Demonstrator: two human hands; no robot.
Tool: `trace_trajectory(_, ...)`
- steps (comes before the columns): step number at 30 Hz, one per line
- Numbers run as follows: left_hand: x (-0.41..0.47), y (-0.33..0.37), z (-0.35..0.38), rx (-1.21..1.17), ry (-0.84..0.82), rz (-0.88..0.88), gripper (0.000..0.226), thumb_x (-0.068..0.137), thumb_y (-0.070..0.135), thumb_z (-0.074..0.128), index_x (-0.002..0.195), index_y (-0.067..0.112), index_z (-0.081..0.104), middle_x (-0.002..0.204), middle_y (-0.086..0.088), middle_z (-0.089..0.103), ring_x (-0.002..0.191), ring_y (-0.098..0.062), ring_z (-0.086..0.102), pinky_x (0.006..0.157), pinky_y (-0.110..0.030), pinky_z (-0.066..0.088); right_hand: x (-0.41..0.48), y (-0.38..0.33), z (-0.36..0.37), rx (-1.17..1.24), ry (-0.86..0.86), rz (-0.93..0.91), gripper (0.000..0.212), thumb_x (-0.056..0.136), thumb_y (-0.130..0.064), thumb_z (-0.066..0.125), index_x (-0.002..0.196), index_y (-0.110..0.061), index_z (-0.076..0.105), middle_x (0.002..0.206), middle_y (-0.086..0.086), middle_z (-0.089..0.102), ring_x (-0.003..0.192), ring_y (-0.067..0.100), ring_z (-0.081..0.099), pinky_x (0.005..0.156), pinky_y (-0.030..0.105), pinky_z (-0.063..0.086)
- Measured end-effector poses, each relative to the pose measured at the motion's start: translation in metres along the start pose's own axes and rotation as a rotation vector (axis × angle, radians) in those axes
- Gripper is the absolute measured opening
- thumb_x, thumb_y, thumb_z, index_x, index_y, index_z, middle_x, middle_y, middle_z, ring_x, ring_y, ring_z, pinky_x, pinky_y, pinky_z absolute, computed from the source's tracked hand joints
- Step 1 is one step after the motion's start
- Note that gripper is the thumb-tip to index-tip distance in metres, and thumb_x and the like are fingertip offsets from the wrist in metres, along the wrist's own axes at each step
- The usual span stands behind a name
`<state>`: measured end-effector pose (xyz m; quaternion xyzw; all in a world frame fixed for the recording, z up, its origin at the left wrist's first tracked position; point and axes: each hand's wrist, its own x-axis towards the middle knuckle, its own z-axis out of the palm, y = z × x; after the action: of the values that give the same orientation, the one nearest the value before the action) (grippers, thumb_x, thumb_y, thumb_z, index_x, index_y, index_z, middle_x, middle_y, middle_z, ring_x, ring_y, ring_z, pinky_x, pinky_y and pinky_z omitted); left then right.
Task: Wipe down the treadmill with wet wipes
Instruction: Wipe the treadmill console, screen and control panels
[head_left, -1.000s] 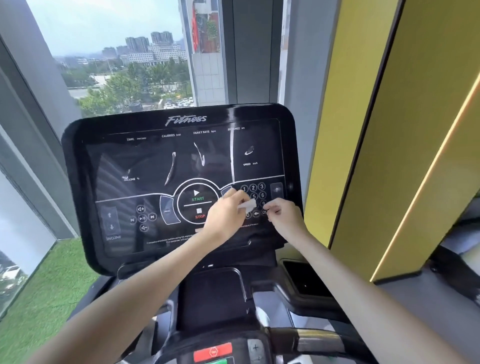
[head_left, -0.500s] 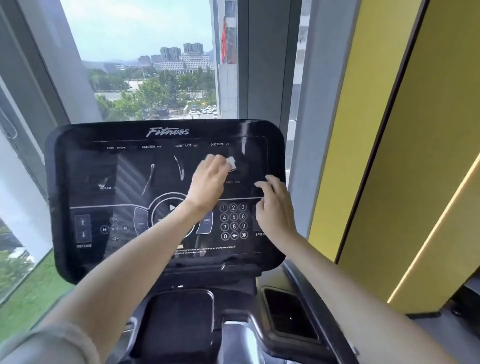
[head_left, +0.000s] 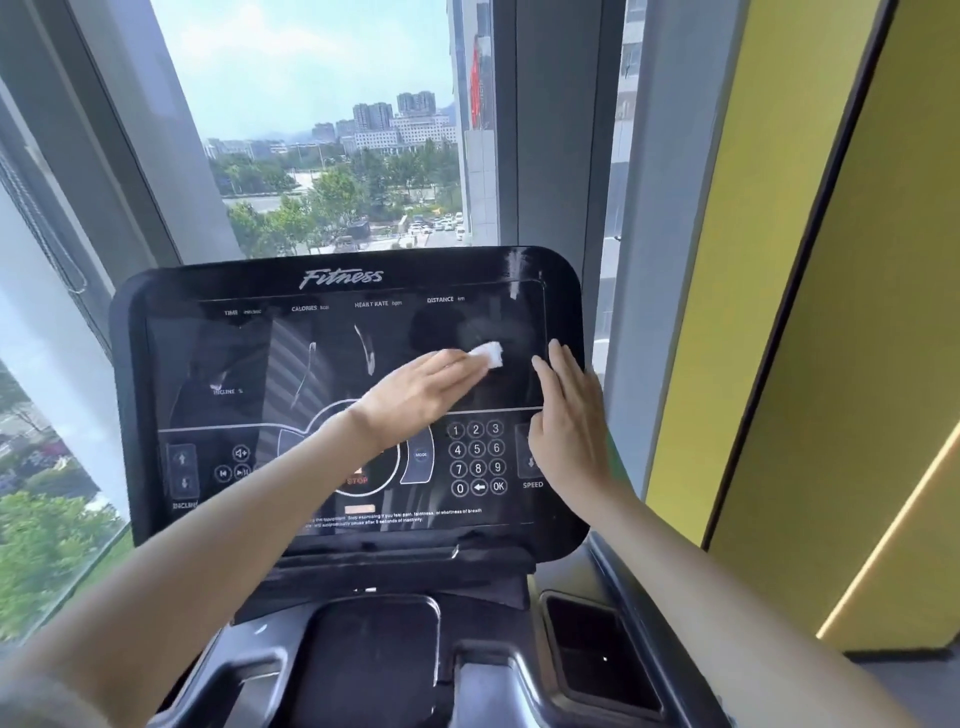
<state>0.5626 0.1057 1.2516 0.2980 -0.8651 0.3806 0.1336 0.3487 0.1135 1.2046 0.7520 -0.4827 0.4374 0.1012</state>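
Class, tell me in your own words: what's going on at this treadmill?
A person is cleaning the treadmill console. The left hand presses a small white wipe against the upper right of the screen, under the DISTANCE label. The right hand rests with straight fingers on the screen's right edge, above the SPEED label.

The treadmill console (head_left: 218, 283) bears the brand "Fitness" on its top bezel. The readout row beneath it reads TIME, CALORIES, HEART RATE and DISTANCE km; INCLINE % stands at mid left. The keypad (head_left: 477, 458) carries 1 to 9, 0, a back arrow and OK. Further control labels are MODE, SPEED, INCLINE and STOP (partly covered). The bottom warning lines are only partly legible.
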Motion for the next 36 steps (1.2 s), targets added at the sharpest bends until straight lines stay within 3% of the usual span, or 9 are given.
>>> trace_trajectory(3,0.005,-0.001,-0.005,-0.156,0.115,-0.327,0.062,0.073,-0.015,0.025,0.13,-0.011,0.051,0.137,-0.013,0.049,0.1,-0.026,0.042,0.091,-0.031,0.044,0.001,-0.001,0.003,-0.038,0.02,0.008,0.061,0.069,0.017,0.06,0.128,0.004,0.053,0.143,0.022,0.044,0.134,0.034,0.041,0.114,0.047,0.021)
trace_trajectory(7,0.001,0.013,0.003,-0.031,0.058,0.04,0.05,0.075,-0.021,0.053,0.123,-0.009,0.057,0.133,-0.014,0.055,0.101,-0.023,0.046,0.091,-0.028,0.043,0.004,-0.004,0.003,-0.099,0.044,-0.007,0.06,0.069,0.016,0.064,0.127,0.003,0.054,0.136,0.022,0.051,0.128,0.034,0.049,0.114,0.049,0.023)
trace_trajectory(12,0.005,-0.005,-0.001,-0.14,0.208,-0.339,0.064,0.067,-0.026,0.052,0.129,-0.009,0.05,0.139,-0.011,0.038,0.092,-0.027,0.04,0.078,-0.036,0.052,0.004,-0.002,0.002,-0.169,0.003,-0.026,0.062,0.067,0.015,0.066,0.127,0.004,0.054,0.134,0.023,0.052,0.126,0.035,0.051,0.113,0.053,0.027)
trace_trajectory(16,0.004,-0.006,0.003,-0.045,0.033,0.133,0.039,0.083,-0.013,0.053,0.122,-0.005,0.06,0.127,-0.014,0.058,0.098,-0.027,0.047,0.081,-0.036,0.054,0.005,-0.001,0.004,-0.223,-0.026,-0.035,0.065,0.065,0.015,0.068,0.127,0.004,0.053,0.136,0.024,0.051,0.126,0.036,0.051,0.114,0.051,0.023)
trace_trajectory(20,0.014,-0.028,-0.002,-0.193,0.202,-0.286,0.052,0.078,-0.021,0.042,0.127,-0.009,0.054,0.134,-0.017,0.054,0.094,-0.027,0.041,0.085,-0.031,0.042,0.006,0.0,0.005,-0.223,-0.029,-0.023,0.07,0.058,0.016,0.072,0.125,0.004,0.054,0.134,0.024,0.052,0.124,0.036,0.052,0.114,0.048,0.017)
trace_trajectory(25,0.025,-0.009,-0.001,-0.071,0.097,0.148,0.044,0.085,-0.01,0.045,0.128,-0.006,0.055,0.131,-0.016,0.057,0.093,-0.025,0.051,0.086,-0.032,0.047,0.007,0.002,0.004,-0.201,-0.017,-0.042,0.071,0.055,0.018,0.072,0.123,0.007,0.055,0.132,0.025,0.054,0.122,0.036,0.053,0.113,0.051,0.025)
trace_trajectory(29,0.045,-0.02,-0.002,-0.171,0.251,-0.28,0.059,0.085,-0.004,0.019,0.135,0.001,0.05,0.14,-0.005,0.048,0.081,-0.018,0.035,0.077,-0.028,0.038,0.008,0.003,0.0,-0.183,-0.03,-0.046,0.069,0.057,0.019,0.07,0.123,0.007,0.056,0.131,0.023,0.055,0.121,0.035,0.055,0.11,0.052,0.029)
trace_trajectory(33,0.049,-0.012,0.003,-0.026,0.1,0.079,0.048,0.096,-0.005,0.019,0.13,-0.005,0.054,0.138,-0.012,0.052,0.081,-0.021,0.046,0.081,-0.029,0.043,0.01,0.005,-0.003,-0.156,-0.053,-0.036,0.069,0.058,0.017,0.07,0.125,0.006,0.054,0.133,0.021,0.054,0.123,0.032,0.054,0.111,0.049,0.029)
trace_trajectory(36,0.058,-0.03,-0.003,-0.069,0.152,-0.133,0.053,0.083,-0.012,0.026,0.127,-0.006,0.055,0.133,-0.013,0.056,0.08,-0.02,0.039,0.079,-0.03,0.041,0.009,0.004,-0.006,-0.106,-0.059,-0.013,0.073,0.064,0.018,0.065,0.133,0.003,0.047,0.135,0.019,0.053,0.125,0.029,0.052,0.115,0.045,0.025)
